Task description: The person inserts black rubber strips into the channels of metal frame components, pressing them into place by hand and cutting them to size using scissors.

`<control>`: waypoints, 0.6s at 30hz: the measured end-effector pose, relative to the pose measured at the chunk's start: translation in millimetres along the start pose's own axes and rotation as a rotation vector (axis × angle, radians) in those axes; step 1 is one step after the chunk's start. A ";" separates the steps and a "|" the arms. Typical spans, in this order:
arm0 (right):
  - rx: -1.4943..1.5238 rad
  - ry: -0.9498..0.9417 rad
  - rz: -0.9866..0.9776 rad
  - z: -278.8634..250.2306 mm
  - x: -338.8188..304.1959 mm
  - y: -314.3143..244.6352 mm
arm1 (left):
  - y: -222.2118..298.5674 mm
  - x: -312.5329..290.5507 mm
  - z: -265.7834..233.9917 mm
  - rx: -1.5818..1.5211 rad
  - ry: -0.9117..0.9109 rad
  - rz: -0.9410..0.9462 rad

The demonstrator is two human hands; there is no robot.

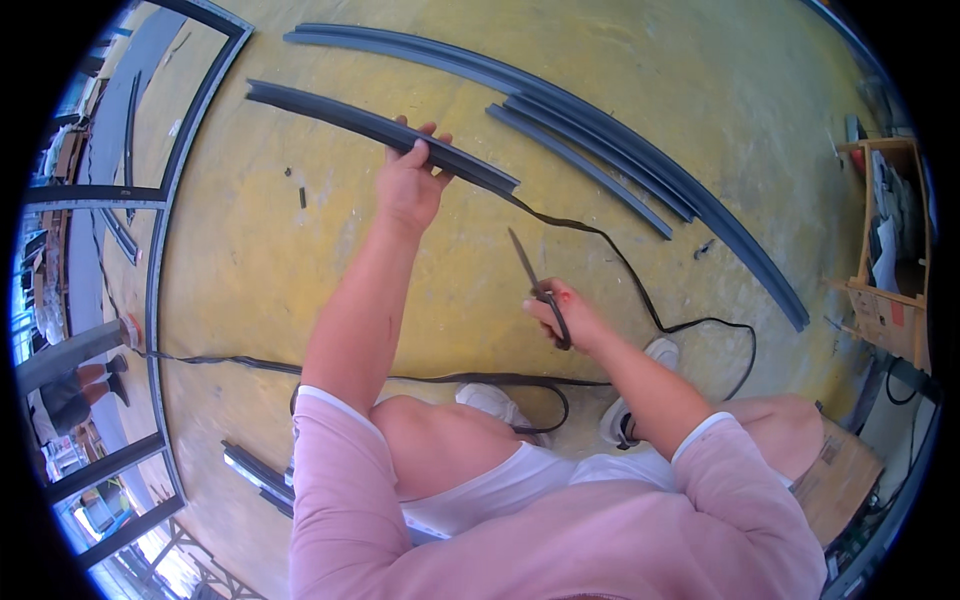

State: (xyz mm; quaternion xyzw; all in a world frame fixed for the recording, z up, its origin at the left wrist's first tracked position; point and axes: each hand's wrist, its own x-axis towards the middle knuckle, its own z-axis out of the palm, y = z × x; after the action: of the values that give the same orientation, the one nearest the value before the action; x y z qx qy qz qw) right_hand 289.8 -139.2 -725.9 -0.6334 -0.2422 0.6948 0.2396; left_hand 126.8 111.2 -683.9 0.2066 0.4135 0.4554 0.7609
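Your left hand [408,188] is gripping a long dark-grey grooved bar [335,115] over yellow floor [450,310], probably steadying its trailing thin black flexible strip [632,272]; your right hand [572,312] is grasping black-handled metal scissors [527,265] nearby.

Lighting: bright, diffuse; shadows soft, faint. Worn yellow floor [250,300]: paler sheen toward its right edge; strongest light beyond its left edge, washed out, blue-fringed. Distortion: fisheye, black surround; long dark-grey grooved strip [400,44] bowed. Focus: grey-bladed, black-handled scissors [527,262] fairly clear; detail near the rim smeared.
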 end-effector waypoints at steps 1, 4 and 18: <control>0.064 -0.003 -0.055 10.4 -6.3 -10.0 | -3.5 1.2 -1.6 0.004 -0.003 -0.011; 0.257 -0.017 -0.324 40.7 -16.6 -15.7 | -11.2 6.2 -9.0 -0.044 0.010 0.053; 0.241 0.213 -0.278 46.2 8.6 -89.3 | -14.1 -9.2 14.3 -0.089 0.068 0.192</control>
State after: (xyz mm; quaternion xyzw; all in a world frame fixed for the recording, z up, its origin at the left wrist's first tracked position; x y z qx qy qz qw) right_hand 245.4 -66.6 -671.6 -0.6304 -0.2157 0.6083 0.4312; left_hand 143.5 97.1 -681.4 0.1957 0.3967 0.5510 0.7076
